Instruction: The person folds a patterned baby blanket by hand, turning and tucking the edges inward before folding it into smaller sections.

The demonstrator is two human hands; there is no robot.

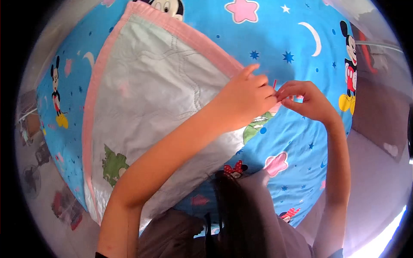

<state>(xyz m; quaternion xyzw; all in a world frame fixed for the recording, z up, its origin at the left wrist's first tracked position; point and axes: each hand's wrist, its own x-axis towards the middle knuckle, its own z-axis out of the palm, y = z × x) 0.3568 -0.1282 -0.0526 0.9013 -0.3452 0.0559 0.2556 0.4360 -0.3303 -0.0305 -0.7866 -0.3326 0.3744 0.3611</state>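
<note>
Your two hands meet near the right end of the blanket (150, 99), which lies over the blue sheet (275, 43), its pale side up. Your right hand (314, 101) has thumb and fingertips drawn together, apparently clamped on a small bit of the blanket's edge; such a fine pinch suits a narrow strip better than a full grasp would. Your left hand (251, 101) is just beside it, fingers bent inward, its back towards you, so you cannot tell how firmly it grips; its place there probably steadies the cloth against the other hand. Your left forearm (172, 150) crosses the blanket, since the worked spot is on the far right, while your right arm (337, 172) comes in from outside the cloth and leaves it uncovered. The pink border (193, 36) runs along the upper and left edges, and the wide spread on the sheet likely takes the blanket's weight off your fingers. Beneath your left wrist, a green patch (254, 128) shows, perhaps where the cloth turns over.
</note>
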